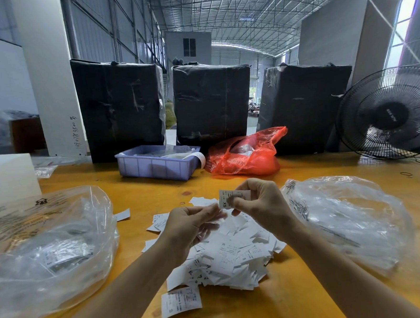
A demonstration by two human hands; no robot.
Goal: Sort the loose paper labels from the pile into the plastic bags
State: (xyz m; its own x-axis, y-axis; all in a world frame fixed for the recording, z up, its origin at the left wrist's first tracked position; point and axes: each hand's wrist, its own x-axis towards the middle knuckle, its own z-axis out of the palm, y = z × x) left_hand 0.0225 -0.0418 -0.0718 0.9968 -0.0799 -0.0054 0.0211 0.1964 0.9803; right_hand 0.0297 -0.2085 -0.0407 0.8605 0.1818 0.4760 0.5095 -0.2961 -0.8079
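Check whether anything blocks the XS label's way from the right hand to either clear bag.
Nothing visible does. The right hand pinches the XS label above the pile; only bare table lies toward the left bag and right bag.

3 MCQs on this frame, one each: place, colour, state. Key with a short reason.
1. Where is the label pile?
A. in the tray
B. on the table between two clear bags
C. on the fan

2. Colour of the tray?
A. green
B. black
C. lilac-blue

3. What is the right hand doing?
A. pinching a label
B. lying flat
C. gripping a bag

Key: B, the pile lies on the table between the left bag and right bag; C, its walls are lilac-blue; A, fingers pinch the XS label.
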